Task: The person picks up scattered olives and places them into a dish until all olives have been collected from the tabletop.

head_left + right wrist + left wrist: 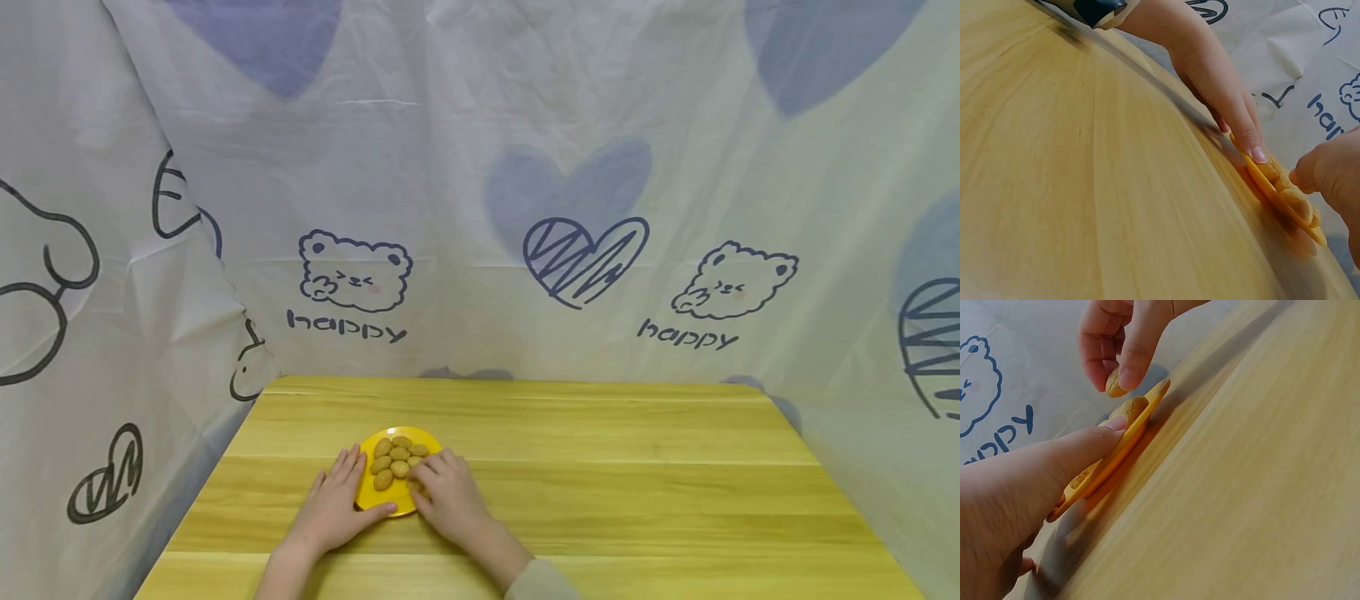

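Note:
A yellow plate (pixel 367 493) on the table bears several tan, oval, nut-like pieces (pixel 381 465) with a rough surface. My left hand (pixel 327 510) rests at the plate's left side, fingers straight and thumb laid over the near rim. From the right, my right hand (pixel 456 502) reaches over the plate. In the left wrist view its thumb and fingers pinch one tan nut-like piece (pixel 1113 384) just above the others. The right wrist view shows the left thumb (pixel 1258 154) pressing on the rim, and the right fingertips close over the pieces.
The light wooden table (pixel 637 483) stretches away to the right of the plate. Behind it and on the left hang pale sheets (pixel 465 333) printed with hearts, bears and the word "happy". A grey sleeve (pixel 542 582) covers the right forearm.

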Motion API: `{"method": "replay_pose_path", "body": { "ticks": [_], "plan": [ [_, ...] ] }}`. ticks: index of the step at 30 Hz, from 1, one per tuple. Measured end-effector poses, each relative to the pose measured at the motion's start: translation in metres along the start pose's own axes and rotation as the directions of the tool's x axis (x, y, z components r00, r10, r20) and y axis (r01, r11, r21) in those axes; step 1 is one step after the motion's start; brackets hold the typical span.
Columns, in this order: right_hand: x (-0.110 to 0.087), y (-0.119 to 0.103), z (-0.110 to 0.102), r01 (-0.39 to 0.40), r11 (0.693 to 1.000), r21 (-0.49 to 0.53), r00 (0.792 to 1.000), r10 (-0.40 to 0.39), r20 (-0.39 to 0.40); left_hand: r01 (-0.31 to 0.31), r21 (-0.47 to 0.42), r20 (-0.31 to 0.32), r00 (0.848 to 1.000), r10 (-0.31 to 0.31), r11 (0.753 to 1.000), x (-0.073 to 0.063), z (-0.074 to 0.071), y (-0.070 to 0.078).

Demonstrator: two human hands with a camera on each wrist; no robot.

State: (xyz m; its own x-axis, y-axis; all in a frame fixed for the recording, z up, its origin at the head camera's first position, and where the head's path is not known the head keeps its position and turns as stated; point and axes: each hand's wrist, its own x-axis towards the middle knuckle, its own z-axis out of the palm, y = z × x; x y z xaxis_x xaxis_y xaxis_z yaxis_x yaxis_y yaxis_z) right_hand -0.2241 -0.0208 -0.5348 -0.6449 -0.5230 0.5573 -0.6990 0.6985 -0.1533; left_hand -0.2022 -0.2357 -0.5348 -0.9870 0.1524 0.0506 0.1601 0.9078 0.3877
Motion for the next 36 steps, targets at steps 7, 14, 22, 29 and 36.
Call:
{"method": "replay_pose_path", "body": {
  "ticks": [7, 14, 22, 29, 36],
  "plan": [
    [0.002, -0.003, 0.008, 0.048, 0.999, -0.009, 0.999, -0.049, -0.025, -0.003, -0.004, -0.008, 1.000, 0.003, 1.000, 0.000, 0.000, 0.000],
    [0.007, -0.008, 0.012, 0.094, 0.995, -0.042, 0.995, -0.096, -0.034, -0.012, -0.020, -0.025, 1.000, 0.011, 1.000, -0.002, 0.003, -0.001],
    [0.012, -0.012, 0.017, 0.118, 0.992, -0.052, 0.992, -0.120, -0.039, -0.017, -0.001, -0.039, 0.999, 0.017, 1.000, 0.000, 0.004, -0.002],
    [0.014, -0.011, 0.022, 0.100, 0.994, -0.051, 0.995, -0.100, 0.011, -0.016, 0.025, -0.027, 1.000, 0.017, 1.000, 0.001, 0.001, -0.001],
    [0.015, -0.010, 0.025, 0.078, 0.996, -0.049, 0.997, -0.077, 0.017, -0.014, 0.012, -0.029, 0.999, 0.015, 1.000, 0.002, 0.005, -0.004]
  ]
}}
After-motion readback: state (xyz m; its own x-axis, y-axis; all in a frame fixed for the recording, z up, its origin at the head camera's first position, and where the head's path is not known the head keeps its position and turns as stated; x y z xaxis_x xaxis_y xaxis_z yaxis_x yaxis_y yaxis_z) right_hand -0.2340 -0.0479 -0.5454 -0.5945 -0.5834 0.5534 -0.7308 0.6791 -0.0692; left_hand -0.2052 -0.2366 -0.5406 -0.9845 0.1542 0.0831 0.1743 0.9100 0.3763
